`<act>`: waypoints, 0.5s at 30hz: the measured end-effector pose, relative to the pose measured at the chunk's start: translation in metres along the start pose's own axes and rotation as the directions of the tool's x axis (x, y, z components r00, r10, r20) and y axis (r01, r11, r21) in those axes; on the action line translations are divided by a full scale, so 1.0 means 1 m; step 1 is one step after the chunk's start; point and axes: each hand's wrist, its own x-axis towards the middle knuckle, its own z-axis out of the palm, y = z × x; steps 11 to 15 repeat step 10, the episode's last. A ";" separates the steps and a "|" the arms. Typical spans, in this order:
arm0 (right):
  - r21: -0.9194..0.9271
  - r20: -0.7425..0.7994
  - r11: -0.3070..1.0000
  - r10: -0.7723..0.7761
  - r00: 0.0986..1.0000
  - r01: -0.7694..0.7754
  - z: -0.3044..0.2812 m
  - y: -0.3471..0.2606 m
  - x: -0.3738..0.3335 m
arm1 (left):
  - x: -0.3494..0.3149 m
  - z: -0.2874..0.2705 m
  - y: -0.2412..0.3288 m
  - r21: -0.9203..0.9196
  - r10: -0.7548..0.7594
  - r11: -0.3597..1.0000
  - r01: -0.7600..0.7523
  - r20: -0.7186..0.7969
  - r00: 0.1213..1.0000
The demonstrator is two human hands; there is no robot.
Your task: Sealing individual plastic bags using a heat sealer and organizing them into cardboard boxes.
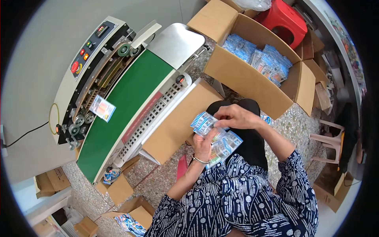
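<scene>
Over my lap, my left hand point(202, 147) is closed on small flat packets point(204, 123), clear with blue-and-white striped ends. My right hand point(239, 117) pinches at the edge of the same packets, its thumb and fingers bent together. More packets of this kind point(227, 143) lie on my lap just under and beside my hands. To the left, a single packet point(102, 108) lies tilted on the edge of a green conveyor belt point(136, 85), by the rollers of a sealing machine point(89, 55).
An open cardboard box point(244, 81) at the upper right holds many such packets. Behind it stands a red plastic stool point(282, 21). A cardboard flap point(181, 118) lies between the conveyor and my knees. A smaller box point(140, 211) with packets sits at lower left, a pale pink stool point(329, 138) at right.
</scene>
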 end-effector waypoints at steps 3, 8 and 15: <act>-0.004 -0.004 0.998 -0.061 0.998 0.061 0.011 0.012 0.001 | -0.005 0.000 -0.001 0.065 0.053 0.997 -0.053 0.007 0.999; 0.165 0.048 0.986 -0.010 0.999 0.002 0.000 0.016 0.000 | -0.006 0.013 0.007 0.070 0.081 0.995 -0.076 -0.066 0.995; 0.362 0.039 0.928 0.081 0.996 -0.089 -0.002 0.029 0.000 | -0.002 0.010 0.007 0.012 0.081 0.997 -0.081 -0.077 0.994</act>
